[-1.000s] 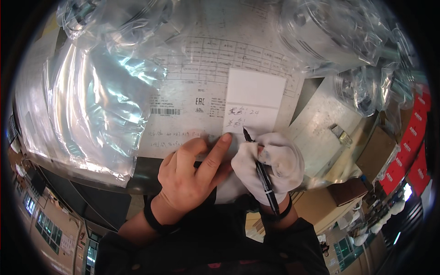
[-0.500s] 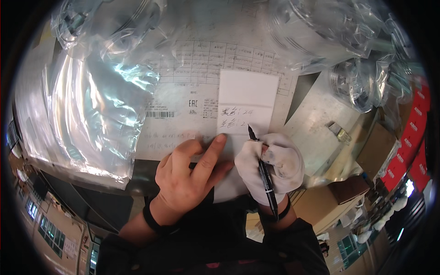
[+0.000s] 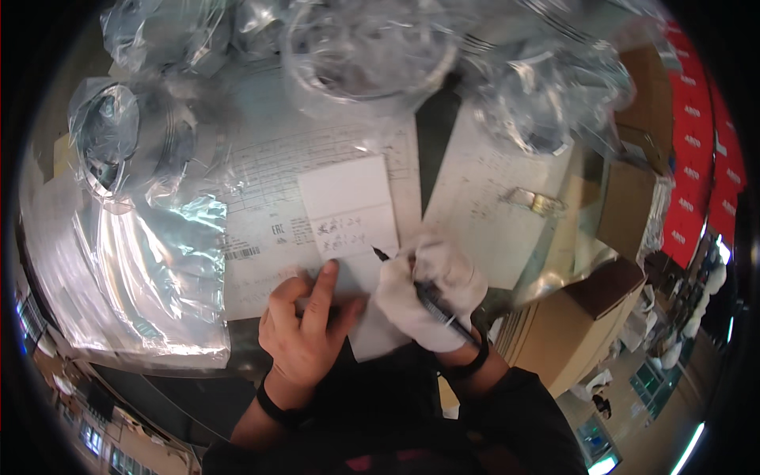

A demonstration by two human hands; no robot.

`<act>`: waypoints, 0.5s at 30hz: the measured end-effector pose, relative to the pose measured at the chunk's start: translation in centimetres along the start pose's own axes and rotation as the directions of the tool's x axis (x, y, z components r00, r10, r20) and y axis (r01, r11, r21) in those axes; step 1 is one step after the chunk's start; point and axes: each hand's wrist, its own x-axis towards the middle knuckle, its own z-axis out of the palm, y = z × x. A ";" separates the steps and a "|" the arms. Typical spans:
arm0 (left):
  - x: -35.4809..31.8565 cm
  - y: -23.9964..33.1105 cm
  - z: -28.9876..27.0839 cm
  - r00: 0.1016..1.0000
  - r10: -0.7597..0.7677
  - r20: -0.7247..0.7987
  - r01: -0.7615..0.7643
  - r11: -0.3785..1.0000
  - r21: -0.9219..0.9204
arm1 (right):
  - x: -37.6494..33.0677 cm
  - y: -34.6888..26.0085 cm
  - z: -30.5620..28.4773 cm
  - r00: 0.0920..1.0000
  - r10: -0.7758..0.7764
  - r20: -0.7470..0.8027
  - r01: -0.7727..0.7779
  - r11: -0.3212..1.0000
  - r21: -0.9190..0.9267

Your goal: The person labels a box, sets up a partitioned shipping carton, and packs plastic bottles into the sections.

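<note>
My bare left hand [image 3: 301, 336] rests on the papers, index finger stretched to the edge of a folded white slip [image 3: 348, 186] and the other fingers partly bent. Two short handwritten lines run across the slip. In my right hand [image 3: 434, 277], which wears a white glove, is a black pen [image 3: 437, 305]. Its tip sits just below and right of the lower line; whether it touches the paper I cannot tell. Beneath the slip lies a large printed sheet [image 3: 265, 186] with a table and a barcode.
Flat clear plastic bags [image 3: 150, 293] lie at the left. Round parts wrapped in clear plastic [image 3: 368, 59] stand along the far side. A second paper sheet [image 3: 467, 206] lies to the right, near cardboard boxes [image 3: 554, 336] and red printed material [image 3: 685, 174].
The whole view has shifted, bringing more wrapped parts into sight. The lower handwritten line has grown longer. My pen tip has moved off the writing, down and to the right.
</note>
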 end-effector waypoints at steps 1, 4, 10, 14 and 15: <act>0.2 0.2 -0.1 1.000 0.012 -0.014 -0.012 1.000 0.009 | -0.9 1.1 -0.4 1.000 0.002 -0.017 -0.002 1.000 -0.012; 0.6 0.8 -0.5 1.000 0.022 0.011 -0.021 0.999 -0.034 | 0.5 0.3 -1.7 0.922 0.359 0.146 -0.372 0.711 0.597; 2.2 0.8 -2.0 0.997 0.016 0.078 -0.012 0.998 -0.056 | 1.5 0.6 -3.8 0.699 0.631 0.336 -0.617 0.295 0.730; 2.9 0.9 -3.7 0.975 -0.157 0.159 0.188 0.961 -0.203 | -0.6 -2.4 -6.6 0.795 0.553 0.250 -0.571 0.542 0.616; 2.6 0.9 -4.7 0.974 -0.175 0.147 0.200 0.963 -0.180 | -0.8 -3.3 -7.5 0.798 0.507 0.326 -0.556 0.413 0.721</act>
